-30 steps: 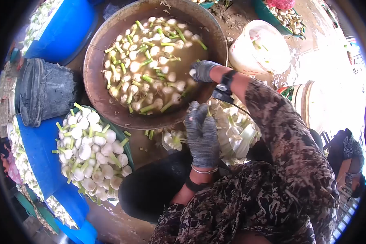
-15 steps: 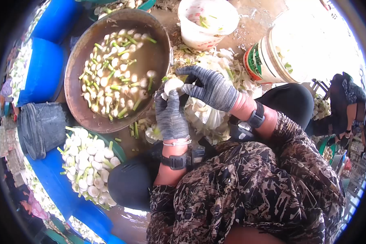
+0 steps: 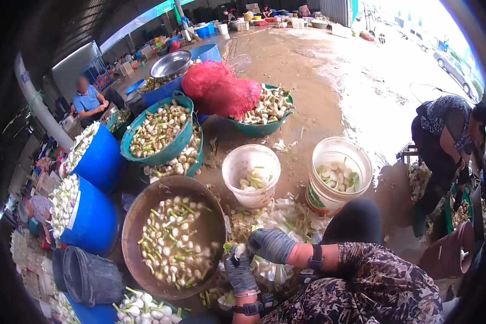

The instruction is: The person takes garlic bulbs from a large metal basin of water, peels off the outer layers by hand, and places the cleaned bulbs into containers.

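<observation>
Both my hands wear grey knit gloves. My left hand (image 3: 240,274) is closed around a white garlic bulb (image 3: 240,250) with a bit of green stem. Right beside the bulb, my right hand (image 3: 272,245) has its fingers curled in; what they pinch, if anything, is hidden. To the left of my hands stands a wide brown basin (image 3: 128,254), where garlic bulbs with green stems (image 3: 173,237) lie in murky water. Loose garlic skins (image 3: 286,217) are heaped on the ground just beyond my hands. Peeled bulbs (image 3: 146,309) are piled at the lower left.
A small white bucket (image 3: 251,198) and a larger white bucket (image 3: 312,197) hold some garlic ahead. Green tubs (image 3: 146,160) of garlic and a red mesh sack (image 3: 237,97) stand behind. Blue tubs (image 3: 96,224) and black buckets (image 3: 94,278) are left. Another person (image 3: 443,140) bends at right.
The view has tilted up, showing more of the yard, and my hands sit lower in it. The bulb stays in my left hand; my right hand's fingers are more curled.
</observation>
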{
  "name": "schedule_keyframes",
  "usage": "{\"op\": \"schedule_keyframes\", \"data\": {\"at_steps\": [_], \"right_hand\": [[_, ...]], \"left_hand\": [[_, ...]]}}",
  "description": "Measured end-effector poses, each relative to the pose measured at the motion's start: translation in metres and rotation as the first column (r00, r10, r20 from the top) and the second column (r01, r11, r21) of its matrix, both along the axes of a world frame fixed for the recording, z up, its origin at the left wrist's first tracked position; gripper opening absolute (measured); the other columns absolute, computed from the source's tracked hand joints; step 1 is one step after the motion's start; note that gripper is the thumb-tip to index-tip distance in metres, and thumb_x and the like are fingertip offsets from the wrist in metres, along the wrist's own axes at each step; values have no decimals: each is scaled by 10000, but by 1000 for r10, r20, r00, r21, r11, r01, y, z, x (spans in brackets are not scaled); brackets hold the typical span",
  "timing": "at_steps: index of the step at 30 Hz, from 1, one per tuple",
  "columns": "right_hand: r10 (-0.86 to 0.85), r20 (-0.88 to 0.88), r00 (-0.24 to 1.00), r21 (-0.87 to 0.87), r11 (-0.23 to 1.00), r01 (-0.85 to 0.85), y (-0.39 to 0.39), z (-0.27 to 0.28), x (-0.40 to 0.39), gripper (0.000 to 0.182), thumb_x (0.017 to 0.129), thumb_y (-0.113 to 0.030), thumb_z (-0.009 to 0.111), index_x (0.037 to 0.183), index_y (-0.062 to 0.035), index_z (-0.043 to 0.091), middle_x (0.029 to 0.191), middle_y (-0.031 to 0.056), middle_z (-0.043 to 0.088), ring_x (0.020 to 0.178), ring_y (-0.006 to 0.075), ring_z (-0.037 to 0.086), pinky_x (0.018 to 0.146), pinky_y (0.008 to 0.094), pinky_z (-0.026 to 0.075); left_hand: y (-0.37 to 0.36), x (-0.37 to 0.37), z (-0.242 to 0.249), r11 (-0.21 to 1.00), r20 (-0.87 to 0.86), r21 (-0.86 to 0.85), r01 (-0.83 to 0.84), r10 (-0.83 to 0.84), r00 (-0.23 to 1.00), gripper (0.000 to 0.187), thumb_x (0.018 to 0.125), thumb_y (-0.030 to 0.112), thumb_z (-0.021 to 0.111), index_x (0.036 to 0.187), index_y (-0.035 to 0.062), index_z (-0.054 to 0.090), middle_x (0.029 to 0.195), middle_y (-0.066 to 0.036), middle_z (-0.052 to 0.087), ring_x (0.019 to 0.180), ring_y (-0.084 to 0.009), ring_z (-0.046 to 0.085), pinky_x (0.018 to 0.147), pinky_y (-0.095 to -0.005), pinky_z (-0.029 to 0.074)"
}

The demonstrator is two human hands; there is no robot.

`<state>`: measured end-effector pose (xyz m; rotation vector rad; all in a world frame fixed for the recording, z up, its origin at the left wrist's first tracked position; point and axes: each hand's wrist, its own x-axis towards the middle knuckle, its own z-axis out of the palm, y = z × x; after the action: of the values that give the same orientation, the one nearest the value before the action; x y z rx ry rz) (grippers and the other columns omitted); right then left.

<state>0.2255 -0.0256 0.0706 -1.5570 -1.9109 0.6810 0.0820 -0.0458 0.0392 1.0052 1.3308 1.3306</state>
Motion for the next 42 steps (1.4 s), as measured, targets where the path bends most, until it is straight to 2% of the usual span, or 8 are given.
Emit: {"op": "schedule_keyframes", "data": {"at_steps": [6,8,12,16,18,27,33,42], "right_hand": [[-23,-26,999,-75,997,21,3,7,6,258,805,-285,645,907,-51,611,803,200,644,783,404,621,698,457,500],[-56,-101,993,-92,995,47,13,-14,12,264,794,-287,653,892,-44,619,797,206,647,761,411,622,687,457,503],[-342,51,938,-53,937,345,36,-36,45,218,821,-245,634,909,-45,635,801,210,650,773,400,630,702,472,507],[1,14,1000,365,931,-6,7,8,33,265,843,-248,638,1058,-92,642,954,145,657,923,346,616,823,435,491],[262,104,960,386,879,-281,3,8,31,225,825,-253,645,983,-95,669,918,132,652,882,339,616,790,434,489],[219,179,959,49,972,-230,-13,23,19,231,825,-260,636,953,-70,659,860,144,661,839,346,631,750,429,500],[135,-393,910,-83,980,-182,-16,6,17,239,904,-266,591,1006,-53,633,909,180,660,862,370,633,775,403,510],[92,6,996,64,994,-93,-26,12,19,218,856,-275,638,906,-63,632,800,159,648,777,367,629,697,414,504]], "left_hand": [[8,-4,-13,987,-110,-20,161,-162,981,305,897,190,663,1126,-3,607,1021,-64,623,917,-135,576,800,-278,503],[3,0,-15,982,365,102,159,-186,912,350,901,196,653,1177,-2,569,1056,-80,616,929,-174,592,830,-330,527],[2,-9,-15,967,663,77,242,-231,712,310,932,172,578,1199,21,537,1053,-120,610,894,-231,610,860,-455,545],[6,-23,-33,937,755,55,346,-266,600,314,958,244,530,1178,21,537,1078,-121,600,844,-240,589,857,-502,536],[4,-13,-12,917,705,70,392,-324,631,382,952,321,540,1197,28,539,1103,-106,603,883,-236,591,888,-469,516],[-10,-14,25,843,361,-18,538,-496,790,423,907,333,637,1180,17,566,1101,-76,616,949,-177,604,821,-345,534],[-8,-8,25,801,616,-41,598,-451,646,385,885,347,639,1119,49,572,920,-31,598,799,-170,590,767,-410,557],[-4,-10,4,754,609,22,657,-531,589,471,886,358,626,1249,71,540,1103,-76,603,973,-196,611,755,-400,555]]}}
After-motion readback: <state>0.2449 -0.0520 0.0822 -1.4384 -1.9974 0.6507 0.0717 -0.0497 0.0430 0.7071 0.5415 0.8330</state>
